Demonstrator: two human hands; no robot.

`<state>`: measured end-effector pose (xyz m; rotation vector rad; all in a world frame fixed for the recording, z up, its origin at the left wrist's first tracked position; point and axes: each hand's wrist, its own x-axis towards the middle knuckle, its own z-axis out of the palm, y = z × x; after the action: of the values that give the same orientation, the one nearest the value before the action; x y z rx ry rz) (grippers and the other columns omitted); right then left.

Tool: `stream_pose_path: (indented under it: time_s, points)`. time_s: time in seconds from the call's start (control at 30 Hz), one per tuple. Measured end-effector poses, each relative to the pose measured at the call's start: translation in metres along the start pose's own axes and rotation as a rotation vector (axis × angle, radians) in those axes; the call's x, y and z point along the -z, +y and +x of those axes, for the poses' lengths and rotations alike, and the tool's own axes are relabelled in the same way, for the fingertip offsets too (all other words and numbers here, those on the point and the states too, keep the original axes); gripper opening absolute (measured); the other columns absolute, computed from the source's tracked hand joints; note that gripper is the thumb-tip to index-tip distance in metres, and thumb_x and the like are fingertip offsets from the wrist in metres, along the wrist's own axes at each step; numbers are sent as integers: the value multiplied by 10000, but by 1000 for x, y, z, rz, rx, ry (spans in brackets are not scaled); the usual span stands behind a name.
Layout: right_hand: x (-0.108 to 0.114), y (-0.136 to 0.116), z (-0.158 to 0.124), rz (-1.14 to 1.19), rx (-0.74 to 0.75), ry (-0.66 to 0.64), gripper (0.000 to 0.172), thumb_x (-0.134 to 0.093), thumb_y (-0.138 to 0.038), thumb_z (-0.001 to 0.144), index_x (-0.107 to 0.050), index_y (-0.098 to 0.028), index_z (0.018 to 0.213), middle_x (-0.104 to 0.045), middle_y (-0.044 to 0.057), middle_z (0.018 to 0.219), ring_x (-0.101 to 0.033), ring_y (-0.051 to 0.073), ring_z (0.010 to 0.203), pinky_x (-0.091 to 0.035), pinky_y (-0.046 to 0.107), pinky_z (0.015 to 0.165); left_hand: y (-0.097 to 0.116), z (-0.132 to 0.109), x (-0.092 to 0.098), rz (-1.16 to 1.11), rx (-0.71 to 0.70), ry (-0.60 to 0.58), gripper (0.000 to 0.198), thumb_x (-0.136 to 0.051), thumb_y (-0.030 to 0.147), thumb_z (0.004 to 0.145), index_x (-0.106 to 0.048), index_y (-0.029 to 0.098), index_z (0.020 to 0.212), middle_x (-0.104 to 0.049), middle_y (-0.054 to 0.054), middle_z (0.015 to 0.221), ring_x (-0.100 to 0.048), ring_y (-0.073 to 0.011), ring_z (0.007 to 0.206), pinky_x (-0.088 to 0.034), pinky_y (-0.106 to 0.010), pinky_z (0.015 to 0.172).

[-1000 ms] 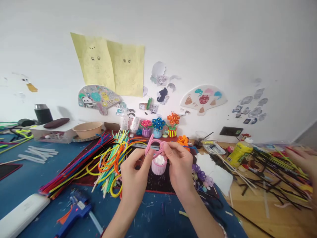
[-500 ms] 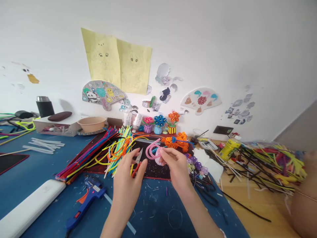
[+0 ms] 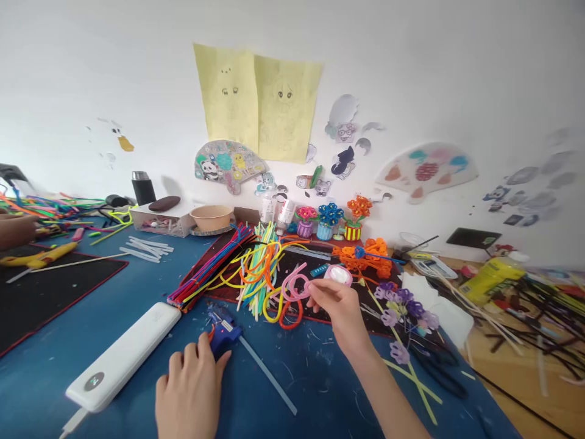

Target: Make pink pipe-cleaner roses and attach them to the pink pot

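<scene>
Left hand (image 3: 192,390) lies low at the near edge of the desk (image 3: 68,317), its fingers curled over the handle of a blue hot-glue gun (image 3: 223,332). The thumb is pressed to the side, and the grip itself is hidden under the palm. The gun rests on the blue mat, and a clear glue stick (image 3: 269,378) juts from its back toward the person.

The right hand (image 3: 340,308) is raised a little above the desk and pinches one end of a pink pipe cleaner (image 3: 295,286) between thumb and fingertips. The cleaner is bent into a soft, looping coil that hangs to the left of the hand. Just behind the knuckles sits a small pink fuzzy pot with a white centre (image 3: 339,274).

A long white plastic case (image 3: 123,356) lies just left of the glue gun. A fanned heap of coloured pipe cleaners (image 3: 214,271) (red, yellow, green, orange) spreads beyond it. Orange pipe-cleaner flowers (image 3: 365,256) and purple ones (image 3: 397,305) lie near the right hand, and three small potted pipe-cleaner flowers (image 3: 326,222) stand against the wall. Another person's hand (image 3: 16,228) shows at the far left edge.
</scene>
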<state>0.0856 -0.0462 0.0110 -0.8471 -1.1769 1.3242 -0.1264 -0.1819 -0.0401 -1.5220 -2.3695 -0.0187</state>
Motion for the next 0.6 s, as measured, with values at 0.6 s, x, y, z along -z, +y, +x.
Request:
stream_pose_path:
  time_s: [0.6]
  points:
    - [0,-3,29,-41,-120,-159,286,-863,-417,678,-782,-150,745,-712,60,592,-642,164,530,-489,243,470,-15,2,-2,-899,133,282,450,-312,455,983,-655,228,1166,-694,-73,907,-675,-241,753,-545,-332,659]
